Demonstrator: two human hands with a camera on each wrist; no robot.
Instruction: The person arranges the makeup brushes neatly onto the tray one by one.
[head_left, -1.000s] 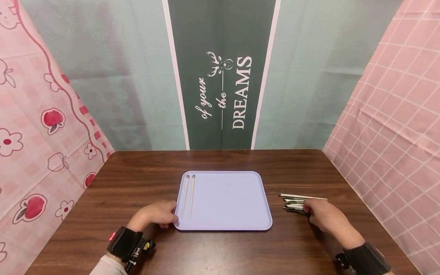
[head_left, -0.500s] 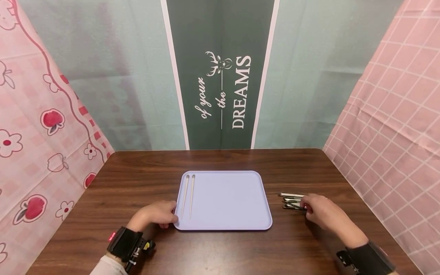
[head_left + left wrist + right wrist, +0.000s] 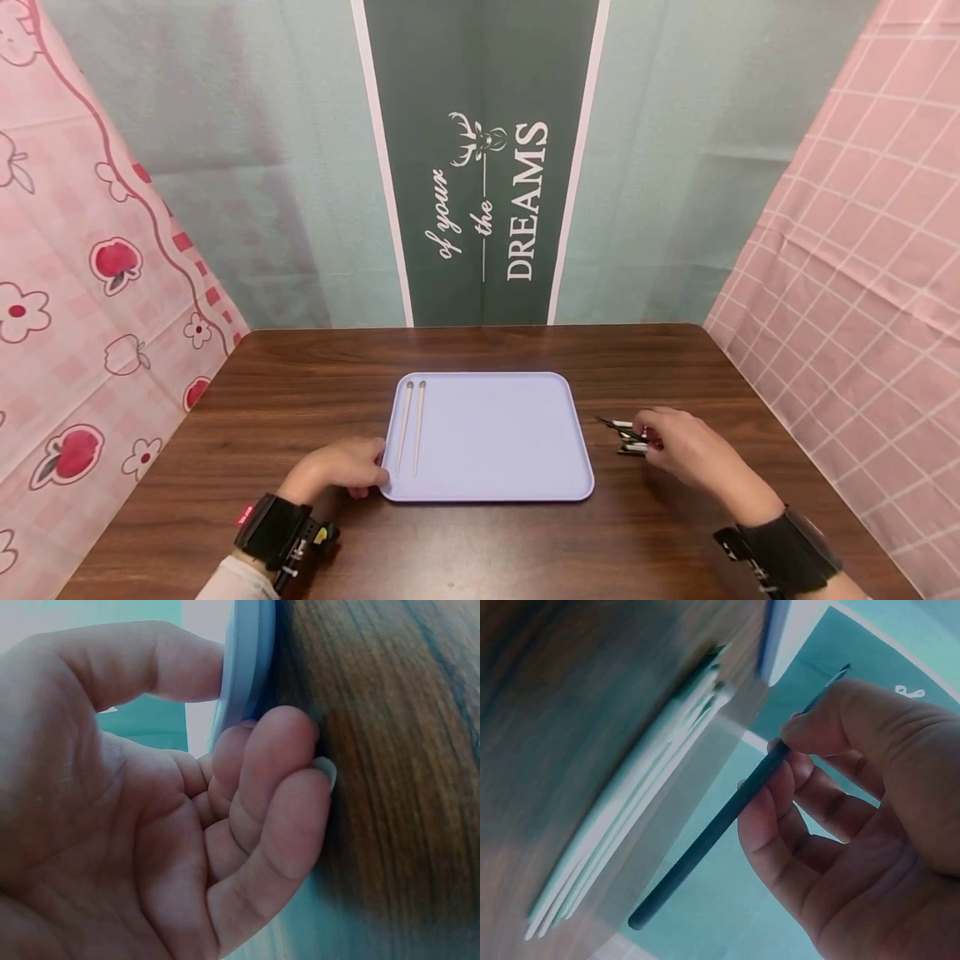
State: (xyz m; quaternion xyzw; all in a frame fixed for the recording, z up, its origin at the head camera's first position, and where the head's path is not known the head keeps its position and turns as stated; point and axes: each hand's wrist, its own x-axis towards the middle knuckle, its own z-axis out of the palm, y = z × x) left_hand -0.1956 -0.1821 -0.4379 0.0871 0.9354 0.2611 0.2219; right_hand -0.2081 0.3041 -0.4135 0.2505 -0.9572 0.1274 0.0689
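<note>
My left hand (image 3: 343, 467) pinches the near left edge of a lavender tray (image 3: 498, 437); in the left wrist view the thumb is on its rim (image 3: 247, 667) and the curled fingers are at its underside. Two slim pale brushes (image 3: 419, 429) with grey tips lie side by side at the tray's left. Right of the tray, my right hand (image 3: 690, 450) pinches a slender dark-handled brush (image 3: 705, 847) between thumb and fingers, its thin tip pointing toward the tray. Below that hand lies a bunch of pale and dark brushes (image 3: 622, 802), partly hidden by it in the head view.
Brown wood-grain table (image 3: 480, 550) under everything. A green curtain with white lettering (image 3: 528, 204) hangs behind it. Pink patterned cloths stand at the left (image 3: 112, 350) and right (image 3: 847, 275). Both wrists wear black straps with cameras.
My right hand has picked a dark brush out of the bunch, lifted it and shifted slightly left toward the tray. My left hand and the tray have stayed still.
</note>
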